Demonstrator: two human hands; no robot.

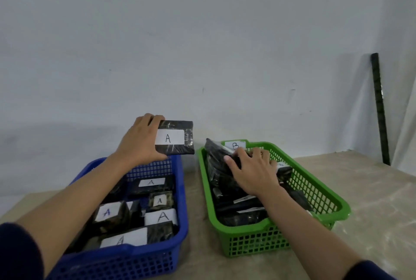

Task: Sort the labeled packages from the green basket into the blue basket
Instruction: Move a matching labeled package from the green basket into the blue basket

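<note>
My left hand (140, 139) grips a black package with a white "A" label (177, 137) and holds it in the air above the far end of the blue basket (183, 191). Several black packages labelled "A" (161, 216) lie inside that basket. The green basket (315, 180) stands to the right, filled with dark packages. One package with a "B" label (234, 145) stands at its far end. My right hand (252, 170) rests on the pile in the green basket, fingers curled over a black package (217, 160).
Both baskets sit side by side on a beige table (371, 200) against a pale wall. A dark upright bar (380, 108) leans against the wall at the far right. Bare table surface lies to the right of the green basket.
</note>
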